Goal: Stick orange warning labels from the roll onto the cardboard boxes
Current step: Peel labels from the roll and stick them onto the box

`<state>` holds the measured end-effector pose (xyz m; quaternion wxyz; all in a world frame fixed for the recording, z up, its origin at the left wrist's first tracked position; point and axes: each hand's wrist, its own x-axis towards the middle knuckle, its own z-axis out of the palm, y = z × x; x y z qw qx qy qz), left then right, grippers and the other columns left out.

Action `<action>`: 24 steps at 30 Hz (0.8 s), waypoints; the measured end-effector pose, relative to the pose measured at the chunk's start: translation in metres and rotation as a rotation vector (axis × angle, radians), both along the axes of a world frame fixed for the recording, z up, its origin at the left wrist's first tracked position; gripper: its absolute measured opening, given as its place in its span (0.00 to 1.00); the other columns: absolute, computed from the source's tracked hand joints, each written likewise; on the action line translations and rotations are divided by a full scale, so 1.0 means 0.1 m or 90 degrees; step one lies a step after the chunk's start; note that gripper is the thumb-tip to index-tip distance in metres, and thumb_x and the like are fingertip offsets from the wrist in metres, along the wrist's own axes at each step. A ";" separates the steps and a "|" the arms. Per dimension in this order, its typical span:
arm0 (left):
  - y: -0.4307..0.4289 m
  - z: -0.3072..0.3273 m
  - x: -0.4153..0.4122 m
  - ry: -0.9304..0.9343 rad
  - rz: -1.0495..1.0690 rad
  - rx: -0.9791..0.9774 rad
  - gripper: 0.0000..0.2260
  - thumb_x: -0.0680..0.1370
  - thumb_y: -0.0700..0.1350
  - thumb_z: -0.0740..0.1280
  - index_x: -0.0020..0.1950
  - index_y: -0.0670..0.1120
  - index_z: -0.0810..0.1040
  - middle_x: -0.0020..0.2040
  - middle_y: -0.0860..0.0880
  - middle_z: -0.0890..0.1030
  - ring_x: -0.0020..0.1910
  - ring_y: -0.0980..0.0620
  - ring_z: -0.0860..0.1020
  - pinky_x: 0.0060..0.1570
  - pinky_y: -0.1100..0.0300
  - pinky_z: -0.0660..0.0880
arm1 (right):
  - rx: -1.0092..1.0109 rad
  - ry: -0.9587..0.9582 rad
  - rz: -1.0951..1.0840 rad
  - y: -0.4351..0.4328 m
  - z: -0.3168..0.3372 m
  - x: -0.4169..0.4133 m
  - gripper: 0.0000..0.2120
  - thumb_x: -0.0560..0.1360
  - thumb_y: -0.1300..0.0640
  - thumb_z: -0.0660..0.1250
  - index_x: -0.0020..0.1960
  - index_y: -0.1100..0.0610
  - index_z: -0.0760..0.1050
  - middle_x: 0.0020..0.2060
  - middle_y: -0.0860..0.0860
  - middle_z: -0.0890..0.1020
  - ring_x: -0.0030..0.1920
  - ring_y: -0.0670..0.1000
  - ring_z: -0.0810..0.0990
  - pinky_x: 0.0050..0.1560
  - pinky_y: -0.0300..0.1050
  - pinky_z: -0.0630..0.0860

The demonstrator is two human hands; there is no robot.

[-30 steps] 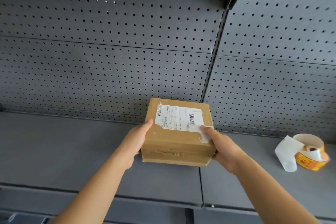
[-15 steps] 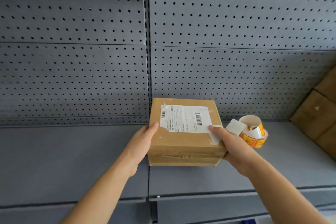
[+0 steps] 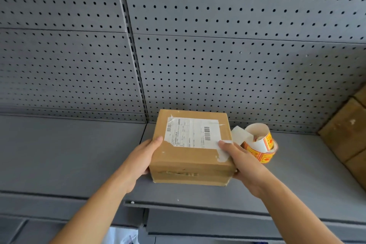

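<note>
A grey shelf (image 3: 59, 154) is shown; a roll (image 3: 261, 148) is set on it, with boxes (image 3: 344, 130) stacked at right.

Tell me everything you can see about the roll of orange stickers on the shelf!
The roll of orange warning labels sits on the grey shelf with its hole facing up, just right of the cardboard box. Its outside shows orange-yellow labels with red print too small to read, and the inside is white. The coils look loose, and a white backing strip curls out toward the box. No hand grips the roll. The right hand, holding the box, is in front of it; whether they touch cannot be told.
</note>
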<state>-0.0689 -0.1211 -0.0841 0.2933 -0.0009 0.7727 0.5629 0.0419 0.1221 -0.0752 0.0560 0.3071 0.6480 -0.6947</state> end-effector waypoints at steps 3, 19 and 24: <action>0.00 0.02 -0.01 0.027 0.010 -0.015 0.17 0.80 0.65 0.62 0.64 0.60 0.77 0.56 0.58 0.86 0.57 0.53 0.82 0.64 0.47 0.75 | 0.003 -0.004 0.009 0.01 0.02 0.00 0.12 0.80 0.41 0.63 0.62 0.41 0.77 0.54 0.43 0.86 0.58 0.48 0.81 0.61 0.50 0.77; 0.79 0.51 0.09 0.643 -0.241 -0.130 0.13 0.83 0.50 0.64 0.67 0.56 0.75 0.67 0.65 0.74 0.62 0.80 0.62 0.63 0.72 0.65 | 0.789 -0.017 -0.026 1.19 -0.25 0.30 0.20 0.79 0.51 0.68 0.69 0.40 0.73 0.54 0.45 0.70 0.43 0.49 0.78 0.43 0.50 0.80; 1.30 0.49 0.19 0.642 -0.361 -0.101 0.10 0.83 0.51 0.63 0.64 0.57 0.77 0.63 0.63 0.78 0.61 0.66 0.73 0.58 0.63 0.73 | 0.836 -0.017 0.032 1.23 -0.34 0.16 0.19 0.77 0.52 0.69 0.67 0.43 0.74 0.57 0.48 0.71 0.45 0.51 0.78 0.39 0.51 0.80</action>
